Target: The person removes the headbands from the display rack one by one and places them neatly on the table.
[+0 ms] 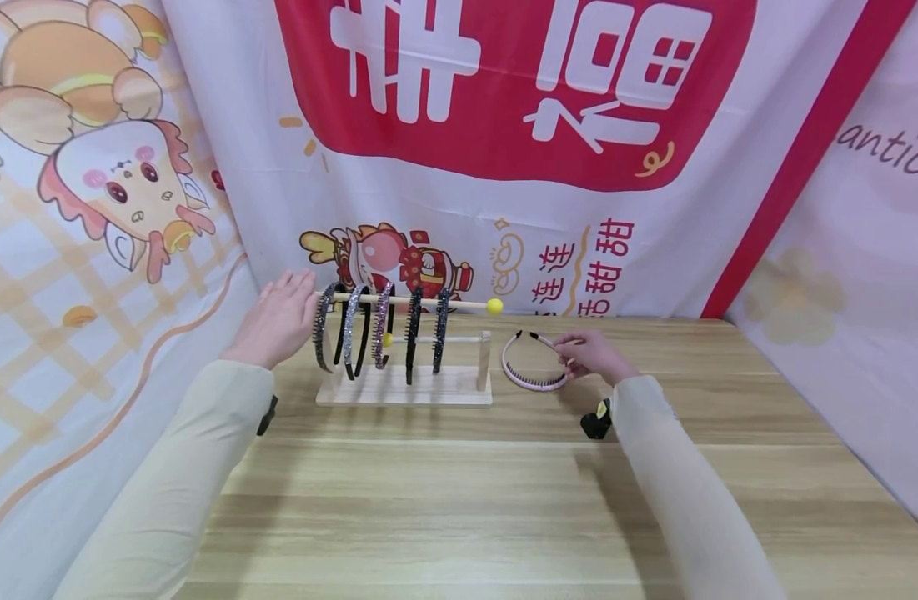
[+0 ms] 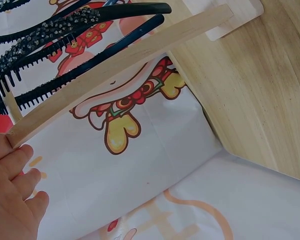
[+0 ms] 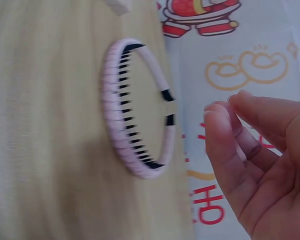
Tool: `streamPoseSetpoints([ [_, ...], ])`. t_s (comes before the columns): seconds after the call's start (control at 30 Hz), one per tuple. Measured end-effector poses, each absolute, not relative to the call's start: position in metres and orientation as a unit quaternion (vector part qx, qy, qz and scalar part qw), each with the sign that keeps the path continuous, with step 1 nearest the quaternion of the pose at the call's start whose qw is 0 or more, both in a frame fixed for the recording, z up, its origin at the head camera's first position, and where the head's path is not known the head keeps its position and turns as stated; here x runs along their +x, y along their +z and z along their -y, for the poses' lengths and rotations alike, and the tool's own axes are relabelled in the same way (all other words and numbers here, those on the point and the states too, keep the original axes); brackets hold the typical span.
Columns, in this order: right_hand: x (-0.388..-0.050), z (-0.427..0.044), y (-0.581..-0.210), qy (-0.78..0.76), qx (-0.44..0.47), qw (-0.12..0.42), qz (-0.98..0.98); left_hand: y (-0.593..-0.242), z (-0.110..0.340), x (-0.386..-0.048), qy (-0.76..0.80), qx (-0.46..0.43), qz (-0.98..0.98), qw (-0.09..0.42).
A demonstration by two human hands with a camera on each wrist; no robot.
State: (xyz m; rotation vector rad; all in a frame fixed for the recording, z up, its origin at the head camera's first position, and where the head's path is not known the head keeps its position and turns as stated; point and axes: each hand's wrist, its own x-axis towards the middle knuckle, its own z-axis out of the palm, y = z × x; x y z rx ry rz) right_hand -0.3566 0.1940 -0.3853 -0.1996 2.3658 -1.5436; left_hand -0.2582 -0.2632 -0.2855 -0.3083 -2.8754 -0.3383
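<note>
A wooden headband stand [image 1: 406, 395] holds several glittery toothed headbands on its upper bar. My left hand [image 1: 278, 315] is at the stand's left end; in the left wrist view its fingers [image 2: 21, 159] touch the end of the wooden upright [image 2: 115, 70]. A pale pink headband [image 3: 111, 107] with black comb teeth and black tips lies on the table, just right of the stand. Beside it is my right hand [image 1: 597, 357]. In the right wrist view the thumb and fingers bend loosely toward each other, apart from the pink headband, with nothing between them.
The stand has a lower bar too, and yellow balls [image 1: 494, 307] cap the bar ends. A wood-grain table [image 1: 428, 500] lies beneath. Behind it hangs a printed white and red cloth [image 1: 519, 100], with more cloth along both sides.
</note>
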Motion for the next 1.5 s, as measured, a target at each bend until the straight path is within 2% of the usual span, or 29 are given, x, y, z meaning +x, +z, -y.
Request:
streamPoseSetpoints([
  [0.9, -0.344, -0.148, -0.263, -0.478, -0.147, 0.068, -0.863, -0.286, 0.265, -0.260, -0.101, -0.107, 0.983, 0.111],
  [1.5, -0.329, -0.106, -0.228, -0.465, -0.215, 0.053, -0.857, -0.285, 0.264, -0.261, -0.103, -0.110, 0.982, 0.113],
])
